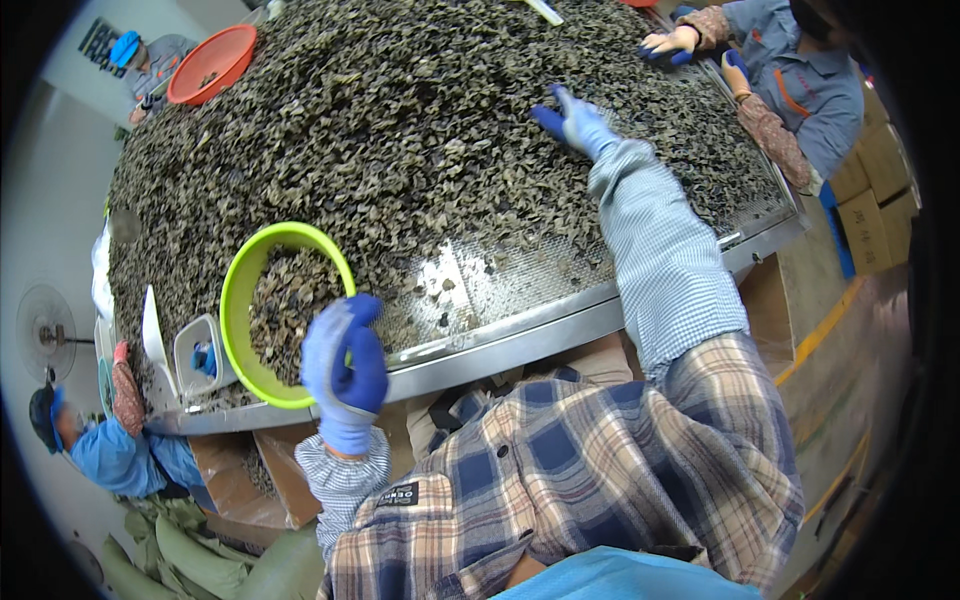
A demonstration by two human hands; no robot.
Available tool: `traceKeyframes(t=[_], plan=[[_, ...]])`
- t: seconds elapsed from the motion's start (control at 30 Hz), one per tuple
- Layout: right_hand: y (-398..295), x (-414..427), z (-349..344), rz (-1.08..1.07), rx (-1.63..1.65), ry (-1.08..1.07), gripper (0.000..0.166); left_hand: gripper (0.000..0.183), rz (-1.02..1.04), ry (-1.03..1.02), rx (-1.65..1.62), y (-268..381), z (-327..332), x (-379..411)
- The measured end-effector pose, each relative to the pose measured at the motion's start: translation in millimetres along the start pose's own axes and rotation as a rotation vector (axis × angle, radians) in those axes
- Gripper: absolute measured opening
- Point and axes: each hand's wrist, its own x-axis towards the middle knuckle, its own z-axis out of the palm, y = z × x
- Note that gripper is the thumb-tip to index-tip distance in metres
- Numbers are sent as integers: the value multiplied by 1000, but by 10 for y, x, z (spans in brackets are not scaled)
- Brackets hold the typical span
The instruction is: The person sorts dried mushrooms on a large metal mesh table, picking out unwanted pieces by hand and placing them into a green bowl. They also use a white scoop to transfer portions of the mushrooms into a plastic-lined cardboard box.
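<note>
A broad layer of dark, dried, flaky pieces, perhaps wood ear fungus (390, 135), covers a perforated metal sorting table (510, 281). My right hand (576, 124), in a blue-and-white coated glove, reaches far over the layer with its fingers spread; nothing shows in it. My left hand (345, 364), gloved alike, is at the right rim of a lime-green plastic basin (238, 352); its fingers are curled, and whether they grip anything cannot be told. Brownish pieces (292, 307) partly fill the basin.
Left of the basin lie a white plastic container (184, 360) and a white scoop-like tool (153, 330). A red basin (214, 64) is at the far left. Co-workers sit or stand at the left and right edges. Cardboard boxes (862, 225) stand at right, an open carton (232, 480) below the table.
</note>
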Motion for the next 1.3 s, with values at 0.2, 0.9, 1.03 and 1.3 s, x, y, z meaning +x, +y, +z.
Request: traceKeyframes(t=[0.2, 0.9, 1.03, 1.3], plan=[[-607, -1053, 353, -259, -254, -144, 89, 16, -231, -136, -293, 6, 795, 93], [448, -590, -951, -169, -426, 127, 33, 30, -722, -159, -788, -407, 1928, 165], [76, -305, -483, -131, -217, -63, 30, 36, -894, -200, -874, -542, 1870, 192], [-223, -369, 313, -68, -212, 176, 38, 45, -933, -244, -951, -614, 1801, 251]])
